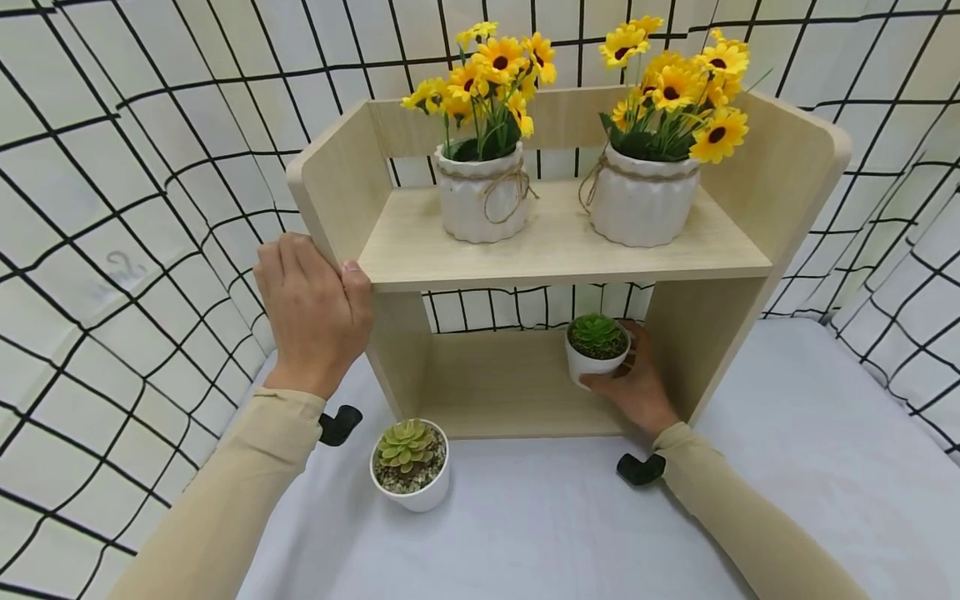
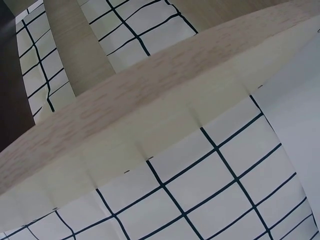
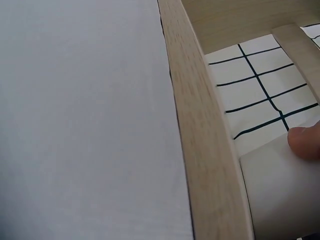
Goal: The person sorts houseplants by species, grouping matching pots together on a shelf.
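Observation:
My right hand [image 1: 637, 379] grips a small white pot with a bright green succulent [image 1: 596, 333] inside the lower compartment of a pale wooden shelf [image 1: 570, 271], near its right wall. In the right wrist view, the thumb [image 3: 306, 142] lies against the white pot [image 3: 280, 187]. My left hand [image 1: 311, 312] holds the shelf's left side panel, with the thumb at its front edge; the fingertips are hidden. Only the panel [image 2: 150, 85] shows in the left wrist view, not the hand. A second potted succulent [image 1: 411, 462], paler green, stands on the white surface before the shelf's left front corner.
Two white ribbed pots with yellow flowers, one left [image 1: 483, 196] and one right [image 1: 645, 200], stand on the upper board. Black wire grid [image 1: 150, 196] surrounds the shelf at the back and sides. A white cloth [image 1: 540, 525] covers the table.

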